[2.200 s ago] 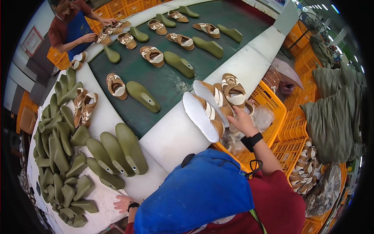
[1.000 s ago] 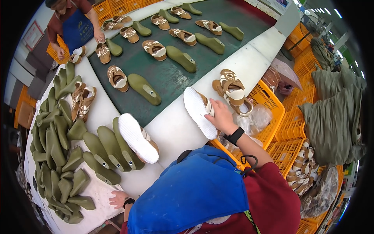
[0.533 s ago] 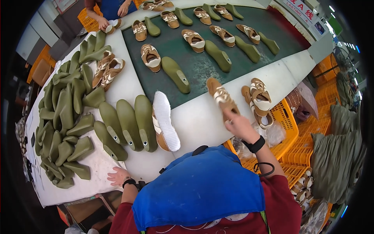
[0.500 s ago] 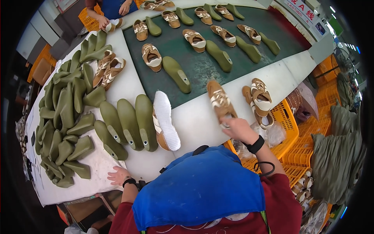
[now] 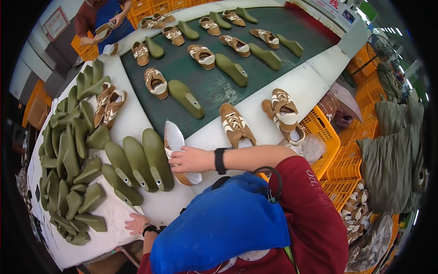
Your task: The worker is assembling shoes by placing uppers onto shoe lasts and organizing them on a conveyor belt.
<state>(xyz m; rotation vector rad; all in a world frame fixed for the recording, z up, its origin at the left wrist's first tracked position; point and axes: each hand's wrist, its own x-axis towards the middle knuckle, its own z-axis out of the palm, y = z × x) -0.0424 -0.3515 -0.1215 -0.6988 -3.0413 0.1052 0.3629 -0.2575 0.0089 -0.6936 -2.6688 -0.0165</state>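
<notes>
A heap of lasts (image 5: 65,155) is lying at the left of the worktop (image 5: 203,138); to its right, four lasts (image 5: 137,157) are resting side by side, then a tipped shoe (image 5: 173,137), then an upright shoe (image 5: 234,123). More shoes (image 5: 200,55) are sitting on the far panel (image 5: 223,93); a crate (image 5: 331,141) is standing right.

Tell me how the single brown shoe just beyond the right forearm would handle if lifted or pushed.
The brown shoe has an open, hollow top, so it is probably light. Laced and soft-looking, it would likely flex when squeezed. Sitting sole-down, it seems unlikely to roll.
</notes>
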